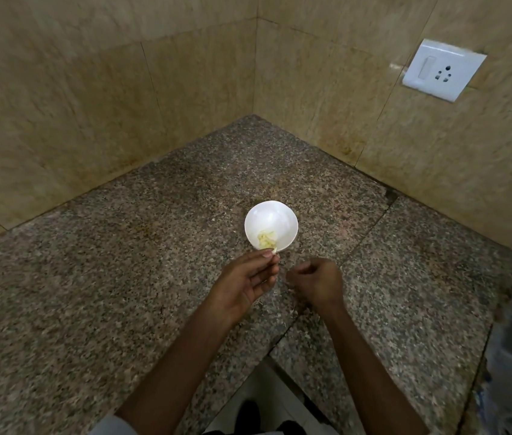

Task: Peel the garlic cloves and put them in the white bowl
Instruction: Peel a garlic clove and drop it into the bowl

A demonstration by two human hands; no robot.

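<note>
Your left hand (248,279) had a garlic clove (275,250) pinched between thumb and fingertips, right at the near rim of the white bowl (279,211). Only the pale tip of it showed, so I couldn't tell whether it was fully peeled. Your right hand (319,282) sat just beside the left, low over the counter (122,277), with its fingers curled in. I couldn't tell whether it held skin or nothing.

The bowl stood on the counter just beyond your hands, with a small heap of peeled cloves (266,240) in its near side. A thin peel scrap (293,306) lay on the counter under your right wrist.

Handling, my read:
- The clove was very light and firm, so it wouldn't crush under a fingertip pinch.
- Bare garlic is slick and a bit sticky. It could squirt out of a hard pinch or cling on release.
- The best hold was across the flat sides, mid-body, not the tapered tip.
- The skin is papery and tears, so start at the root end.
- The bowl looked small and light, and a knock on the rim could tip or slide it.
</note>
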